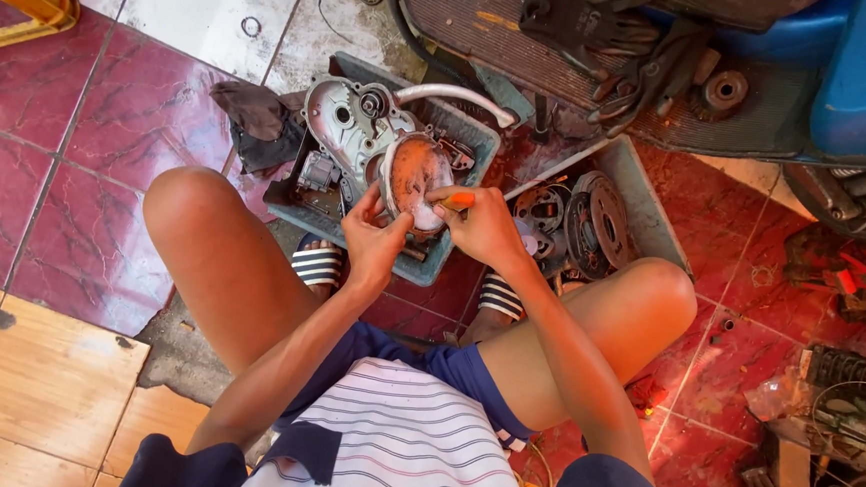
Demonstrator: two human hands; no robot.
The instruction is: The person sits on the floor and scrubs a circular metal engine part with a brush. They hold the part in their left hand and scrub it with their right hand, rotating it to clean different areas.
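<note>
- The left hand (371, 238) grips the lower left edge of a round, rust-coloured metal disc (414, 177), thumb on its face and the other fingers curled behind the rim, holding it tilted up above a grey plastic tray (471, 141).
- The right hand (482, 226) is closed around a small orange-handled tool (456, 202), pinched between thumb and forefinger; the tool's tip touches the disc's lower right edge, just beside the left fingertips.
- Directly beyond the fingers, inside the tray, lie a silver engine cover (345, 128) and a white curved handle-like piece (457, 97); smaller metal parts sit beneath the disc, partly hidden.
- To the right of the right fingers stands a second tray (637, 191) holding dark round clutch parts (595, 223).
- To the left of the left fingers, a dark rag (260, 123) lies on the red tiled floor (78, 152), touching the first tray's corner.
- Farther beyond the fingers, black gloves (615, 44) rest on the ribbed footboard of a blue scooter (864, 79).
- Below the hands, striped sandals (316, 264) show between the person's bare knees.
</note>
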